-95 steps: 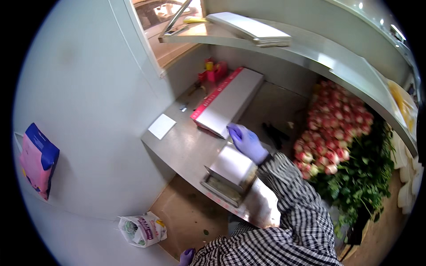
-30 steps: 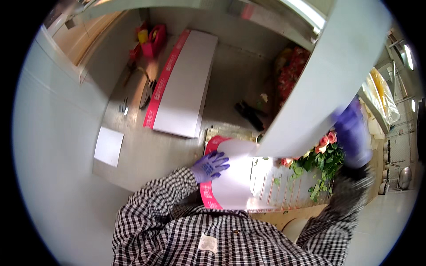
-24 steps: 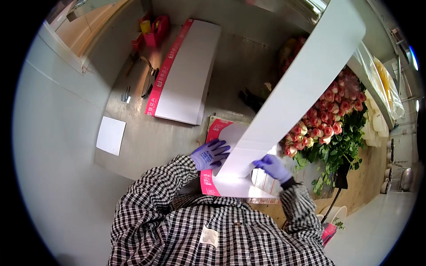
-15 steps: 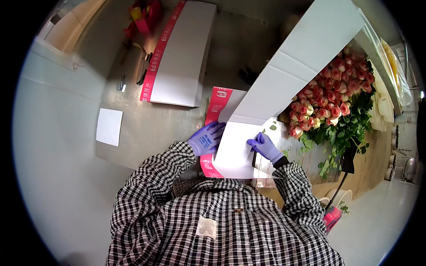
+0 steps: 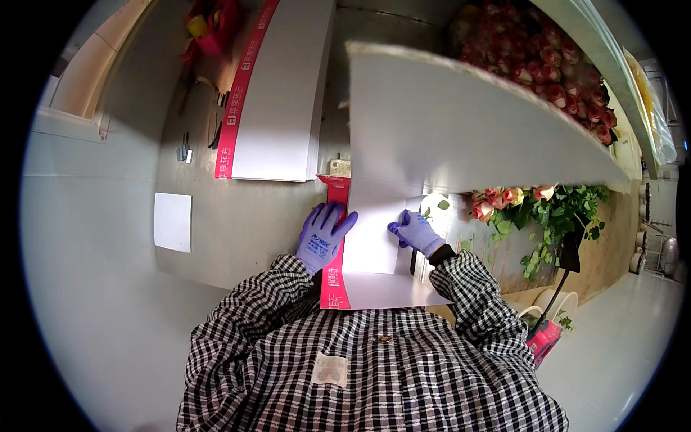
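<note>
Both hands wear purple-and-grey work gloves. My left hand (image 5: 322, 237) rests with fingers spread on the left side of a white paper sheet with a red printed border (image 5: 333, 291). On top of that sheet lies a folded white cardboard piece (image 5: 374, 223); its large upper panel (image 5: 461, 119) stands up and leans to the right. My right hand (image 5: 417, 232) pinches the right edge of the cardboard's lower part, thumb and fingers together. The raised panel hides part of the roses behind it.
A stack of red-bordered white sheets (image 5: 281, 93) lies at the far left of the metal table (image 5: 216, 237). A small white card (image 5: 173, 222) is nearer. Pink roses (image 5: 554, 72) with green leaves (image 5: 554, 223) fill the right side. A red tool holder (image 5: 219, 29) stands far left.
The cardboard's upper panel has swung from a long slanting strip to a broad raised sheet that covers more of the roses. My left hand's fingers have spread; my right hand still pinches the edge.
</note>
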`<state>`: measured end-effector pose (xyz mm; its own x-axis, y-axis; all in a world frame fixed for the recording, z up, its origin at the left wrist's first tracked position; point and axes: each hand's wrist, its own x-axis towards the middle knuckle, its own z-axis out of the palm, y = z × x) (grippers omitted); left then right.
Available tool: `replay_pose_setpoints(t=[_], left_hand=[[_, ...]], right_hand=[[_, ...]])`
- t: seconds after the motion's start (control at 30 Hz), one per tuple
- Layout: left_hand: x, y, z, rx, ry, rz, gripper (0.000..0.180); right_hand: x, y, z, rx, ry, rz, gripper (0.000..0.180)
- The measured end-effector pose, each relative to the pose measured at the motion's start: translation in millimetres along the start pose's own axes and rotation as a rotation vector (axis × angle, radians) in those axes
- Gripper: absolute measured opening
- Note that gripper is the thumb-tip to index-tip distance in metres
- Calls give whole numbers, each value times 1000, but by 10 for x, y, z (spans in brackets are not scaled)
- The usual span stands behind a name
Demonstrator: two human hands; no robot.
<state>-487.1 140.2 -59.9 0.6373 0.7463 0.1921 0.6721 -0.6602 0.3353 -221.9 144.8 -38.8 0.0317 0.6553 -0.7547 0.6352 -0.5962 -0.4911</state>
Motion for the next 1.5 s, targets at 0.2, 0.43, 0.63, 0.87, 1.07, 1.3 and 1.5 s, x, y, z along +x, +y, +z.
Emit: replay_pose_setpoints(t=[0.2,0.43,0.63,0.87,1.07,1.3,1.5], left_hand=[[52,13,19,44,-16,1,54],[68,67,25,78,22,31,50],[311,173,-140,4,-212,93,64],[496,321,-149,88,-555,126,88],[541,441,-171,119,-592,69,87],[607,568,-213,155,-596,45,89],[548,544,-207,113,-574,33,88]], right_hand=[[-22,-271,-143,-618,60,-93,40],[-193,-175,153,-775,147,-813,97],[-108,-189,362,-900,141,-654,97],[-1118,717,-1441,-43,314,-763,46],[-1447,1412,-4462,-671,1482,-304,35],[-509,964,-5254,-550,1045,-185,73],[-860,2236,-5386,-328,1308,-680,42]])
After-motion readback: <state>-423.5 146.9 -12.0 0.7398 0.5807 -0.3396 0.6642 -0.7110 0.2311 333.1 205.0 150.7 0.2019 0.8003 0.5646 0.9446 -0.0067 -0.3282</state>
